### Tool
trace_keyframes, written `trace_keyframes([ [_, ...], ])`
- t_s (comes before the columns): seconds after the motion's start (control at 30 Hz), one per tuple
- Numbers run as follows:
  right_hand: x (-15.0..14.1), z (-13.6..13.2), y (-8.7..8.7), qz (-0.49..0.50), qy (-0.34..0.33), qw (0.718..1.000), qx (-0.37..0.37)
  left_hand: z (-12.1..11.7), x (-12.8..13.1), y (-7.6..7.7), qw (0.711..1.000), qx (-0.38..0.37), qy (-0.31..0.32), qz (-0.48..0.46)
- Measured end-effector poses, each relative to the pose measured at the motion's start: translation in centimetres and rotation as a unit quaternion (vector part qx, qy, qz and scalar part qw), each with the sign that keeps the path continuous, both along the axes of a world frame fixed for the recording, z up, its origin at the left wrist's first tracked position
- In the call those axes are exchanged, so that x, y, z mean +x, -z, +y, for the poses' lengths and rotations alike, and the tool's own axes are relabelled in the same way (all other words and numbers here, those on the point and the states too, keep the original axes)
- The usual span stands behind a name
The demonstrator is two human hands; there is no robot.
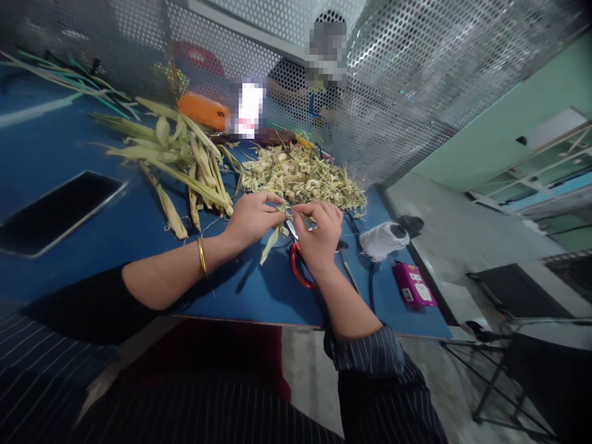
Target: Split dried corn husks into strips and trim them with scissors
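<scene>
While the left hand (pixel 252 217) pinches a pale husk (pixel 272 245) between thumb and fingertips, the husk's loose end hangs over the blue table (pixel 268 302), on the near side of a pile of scraps (pixel 308 176). Right hand (pixel 320 231): thumb and fingers bent together just beside the husk's upper part; cannot tell whether they grip it. Red-handled scissors (pixel 295 266) beneath the right hand, partly hidden. Farther out: bundle of dried husks (pixel 180 154) to the left, black phone (pixel 60 213) at far left; white thread roll (pixel 380 242) and purple packet (pixel 413 285) to the right.
</scene>
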State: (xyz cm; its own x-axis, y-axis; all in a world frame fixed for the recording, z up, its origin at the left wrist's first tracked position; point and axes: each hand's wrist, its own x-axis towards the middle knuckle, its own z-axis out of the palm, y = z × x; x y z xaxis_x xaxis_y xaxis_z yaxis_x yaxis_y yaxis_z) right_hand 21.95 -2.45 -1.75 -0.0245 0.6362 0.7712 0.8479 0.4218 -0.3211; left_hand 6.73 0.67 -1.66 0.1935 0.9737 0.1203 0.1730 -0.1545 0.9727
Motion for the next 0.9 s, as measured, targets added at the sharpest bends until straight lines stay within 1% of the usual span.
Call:
trace_keyframes([
  [0.17, -0.03, -0.09, 0.19, -0.069, 0.019, 0.996, 0.052, -0.02, 0.04, -0.19, 1.000, -0.003, -0.016, 0.007],
  [0.27, -0.10, -0.11, 0.27, -0.101, 0.032, 0.993, 0.060, -0.01, 0.03, -0.01, 0.999, 0.021, -0.020, 0.026],
  [0.43, -0.26, -0.17, 0.13, -0.120, 0.048, 0.989, 0.070, -0.10, 0.00, 0.13, 0.998, 0.041, -0.023, 0.043],
  [0.7, -0.37, -0.23, 0.03, -0.113, 0.056, 0.990, 0.070, -0.22, -0.03, 0.11, 0.994, 0.071, -0.025, 0.073],
  [0.83, -0.15, -0.23, 0.20, -0.120, 0.031, 0.991, 0.052, -0.55, -0.06, -0.05, 0.990, 0.099, -0.021, 0.095],
  [0.9, -0.08, -0.30, 0.19, -0.119, 0.016, 0.992, 0.035, -0.54, -0.11, -0.01, 0.990, 0.101, -0.020, 0.099],
])
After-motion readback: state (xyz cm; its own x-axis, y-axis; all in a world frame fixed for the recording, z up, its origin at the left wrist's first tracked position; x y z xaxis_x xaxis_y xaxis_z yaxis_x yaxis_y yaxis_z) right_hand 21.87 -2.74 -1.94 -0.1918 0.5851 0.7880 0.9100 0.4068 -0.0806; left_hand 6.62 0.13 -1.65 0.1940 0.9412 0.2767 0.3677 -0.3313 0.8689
